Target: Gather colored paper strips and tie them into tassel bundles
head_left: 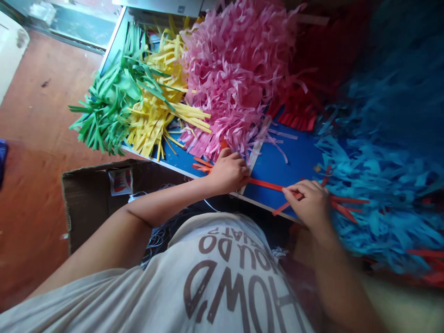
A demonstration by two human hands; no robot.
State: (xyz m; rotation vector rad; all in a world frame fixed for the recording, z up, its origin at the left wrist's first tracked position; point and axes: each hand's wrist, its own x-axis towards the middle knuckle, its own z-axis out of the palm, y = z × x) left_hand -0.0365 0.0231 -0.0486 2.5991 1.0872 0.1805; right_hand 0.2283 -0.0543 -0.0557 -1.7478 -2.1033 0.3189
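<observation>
A twisted strip of orange-red fringed paper (265,184) is stretched between my two hands above the front edge of the blue table. Closed around its left part is my left hand (229,172), with cut orange ends poking out past the fingers. My right hand (309,200) pinches the strip's other end, and more loose orange tails (347,206) fan out to its right. Just beyond my left hand lies a heap of pink paper fringe (239,78). Light-blue fringe (378,203) is piled beside my right hand.
Green fringe (111,101) and yellow fringe (156,111) hang over the left end of the blue table (277,157). Dark red fringe (298,113) lies at the back. Below the table edge stands an open cardboard box (93,208) near a tangle of white string (156,243).
</observation>
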